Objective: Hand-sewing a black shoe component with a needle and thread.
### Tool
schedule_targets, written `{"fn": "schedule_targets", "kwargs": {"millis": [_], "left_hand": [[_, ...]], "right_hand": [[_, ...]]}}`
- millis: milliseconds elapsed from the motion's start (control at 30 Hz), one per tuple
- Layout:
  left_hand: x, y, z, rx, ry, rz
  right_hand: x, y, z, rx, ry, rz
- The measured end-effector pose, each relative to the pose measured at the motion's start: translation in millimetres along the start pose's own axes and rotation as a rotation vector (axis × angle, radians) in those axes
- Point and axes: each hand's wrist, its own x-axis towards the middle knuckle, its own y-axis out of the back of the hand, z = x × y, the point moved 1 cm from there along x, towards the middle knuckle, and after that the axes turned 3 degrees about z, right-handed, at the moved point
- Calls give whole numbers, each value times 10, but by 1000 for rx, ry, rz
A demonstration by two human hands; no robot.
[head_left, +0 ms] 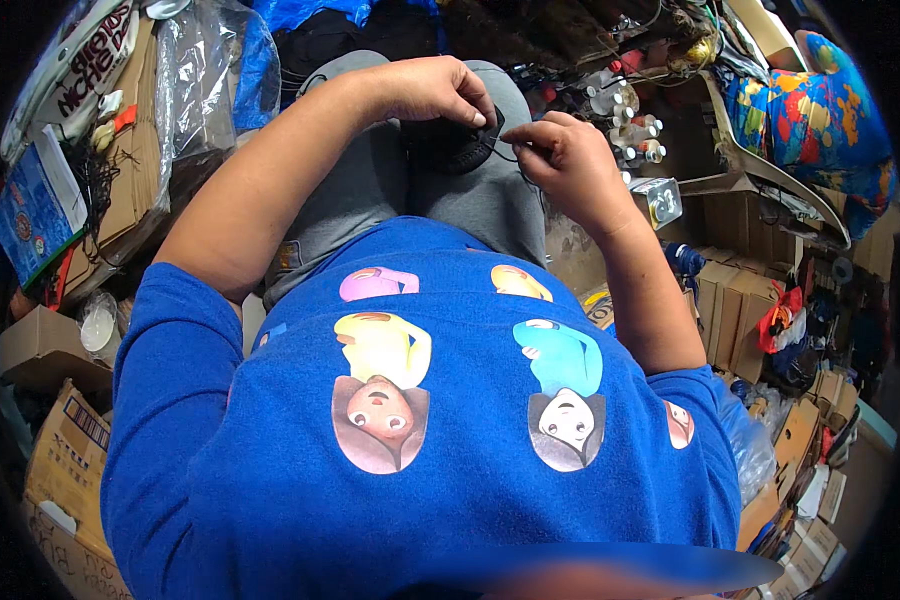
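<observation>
A black item, rounded like a shoe, rests across my grey-trousered thighs. Bent over its far edge, my left hand grips it with the thumb and curled fingers. To its right, my right hand is closed in a pinch, close to the item's right edge. A thin, needle-like piece sticks out from those fingertips toward the black item. A dark strand curves below the fingertips. The underside of the black item is hidden.
Small bottles with caps stand just right of my knees, near a clear container. A multicoloured bundle lies at the far right. Cardboard boxes are stacked on the right. Clear plastic wrap and a blue booklet lie at left.
</observation>
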Motion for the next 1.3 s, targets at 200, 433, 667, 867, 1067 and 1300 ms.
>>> {"fn": "schedule_targets", "kwargs": {"millis": [200,433,667,867,1067,1300], "left_hand": [[9,-10,-24,20,9,6],[25,-36,13,37,20,-13],[11,-26,-16,135,-40,-86],[95,-34,71,193,22,-114],[126,-35,-13,160,-17,-120],[97,-46,32,152,-57,-120]], "right_hand": [[-8,-88,18,-18,14,48],[26,-99,69,-54,83,24],[55,-121,321,372,-132,-141],[44,-250,638,752,-283,-266],[70,-280,679,860,-327,-307],[24,-293,713,895,-301,-286]]}}
